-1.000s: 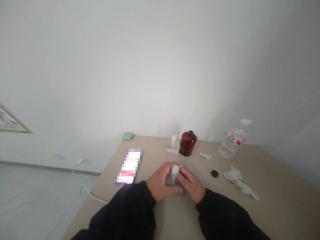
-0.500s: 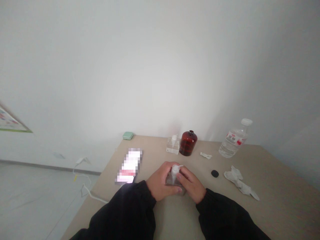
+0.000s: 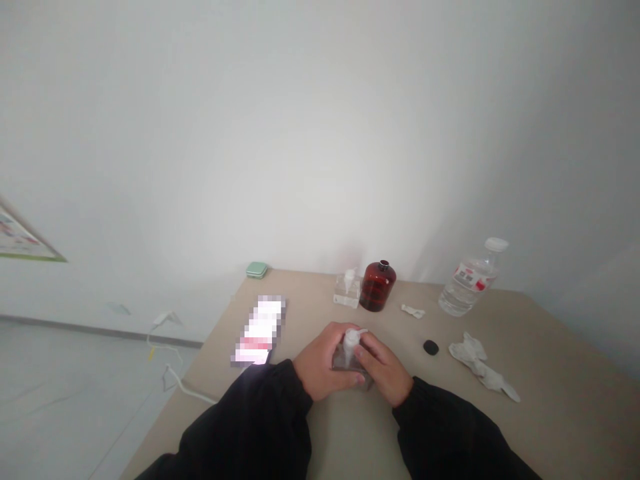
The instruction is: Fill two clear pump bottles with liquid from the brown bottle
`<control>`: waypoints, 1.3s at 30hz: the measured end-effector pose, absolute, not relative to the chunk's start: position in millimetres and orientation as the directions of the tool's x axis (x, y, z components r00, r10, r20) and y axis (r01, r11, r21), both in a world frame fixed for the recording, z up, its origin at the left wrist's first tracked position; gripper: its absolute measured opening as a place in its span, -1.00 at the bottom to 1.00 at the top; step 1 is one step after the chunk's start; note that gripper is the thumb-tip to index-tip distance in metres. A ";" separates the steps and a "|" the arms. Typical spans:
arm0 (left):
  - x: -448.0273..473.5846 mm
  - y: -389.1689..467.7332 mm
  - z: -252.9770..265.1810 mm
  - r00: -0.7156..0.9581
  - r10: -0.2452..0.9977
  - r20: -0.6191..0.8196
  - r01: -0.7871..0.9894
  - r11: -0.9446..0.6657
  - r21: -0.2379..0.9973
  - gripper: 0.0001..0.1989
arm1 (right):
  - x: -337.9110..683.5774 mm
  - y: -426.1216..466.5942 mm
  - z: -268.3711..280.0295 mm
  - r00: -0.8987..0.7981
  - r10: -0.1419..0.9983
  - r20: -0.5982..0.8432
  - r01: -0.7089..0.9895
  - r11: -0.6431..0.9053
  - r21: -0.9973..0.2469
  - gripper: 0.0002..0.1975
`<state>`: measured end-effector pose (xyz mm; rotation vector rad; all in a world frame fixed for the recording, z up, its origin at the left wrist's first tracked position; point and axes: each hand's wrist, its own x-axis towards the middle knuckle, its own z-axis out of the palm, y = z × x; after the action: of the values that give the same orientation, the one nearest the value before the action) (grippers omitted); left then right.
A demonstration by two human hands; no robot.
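Observation:
Between my two hands, low in the middle of the head view, is a clear square pump bottle with a white pump top. My left hand wraps round its left side, thumb across the front. Closed on its right side is my right hand, with the thumb against the pump's collar. Parts of the bottle are hidden behind my fingers. Behind it stand a second clear pump bottle and a dark red-brown bottle whose neck has no top on it.
On the table lie a lit phone at left, a green case at the back corner, a black round cap, crumpled white tissue and a white glove-like piece. A large water bottle stands back right.
The view has shifted very slightly. Both hands keep the same hold on the pump bottle, and nothing else has visibly moved.

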<state>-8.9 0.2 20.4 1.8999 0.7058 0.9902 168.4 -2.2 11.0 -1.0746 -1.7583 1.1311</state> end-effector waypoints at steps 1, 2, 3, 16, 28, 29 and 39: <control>-8.8 0.1 20.4 0.525 0.770 0.362 0.092 -0.474 0.876 -0.31 | 168.5 -2.1 11.1 -0.347 0.925 0.158 0.242 0.251 -0.937 -0.58; -8.7 0.0 20.3 0.525 0.771 0.360 0.094 -0.473 0.876 -0.31 | 168.6 -2.1 11.1 -0.346 0.925 0.159 0.245 0.253 -0.936 -0.58; -8.6 0.0 20.1 0.525 0.772 0.358 0.096 -0.471 0.877 -0.31 | 168.7 -2.1 11.1 -0.347 0.924 0.160 0.248 0.255 -0.935 -0.58; -8.3 1.1 18.5 0.524 0.775 0.353 0.102 -0.469 0.878 -0.30 | 169.0 -2.4 11.5 -0.352 0.920 0.171 0.249 0.268 -0.931 -0.59; -8.6 0.8 19.7 0.522 0.778 0.348 0.115 -0.469 0.876 -0.29 | 169.5 -1.8 9.2 -0.349 0.921 0.172 0.248 0.268 -0.931 -0.58; -8.5 0.8 19.7 0.523 0.777 0.352 0.110 -0.471 0.875 -0.29 | 169.3 -1.9 9.5 -0.349 0.921 0.171 0.245 0.266 -0.932 -0.58; -9.0 0.5 20.6 0.522 0.773 0.359 0.107 -0.477 0.872 -0.30 | 169.2 -2.6 10.9 -0.343 0.927 0.155 0.246 0.248 -0.937 -0.60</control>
<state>-9.0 0.5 20.6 1.9120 0.7219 0.9882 169.2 -2.6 10.9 -1.0824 -1.7572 1.1267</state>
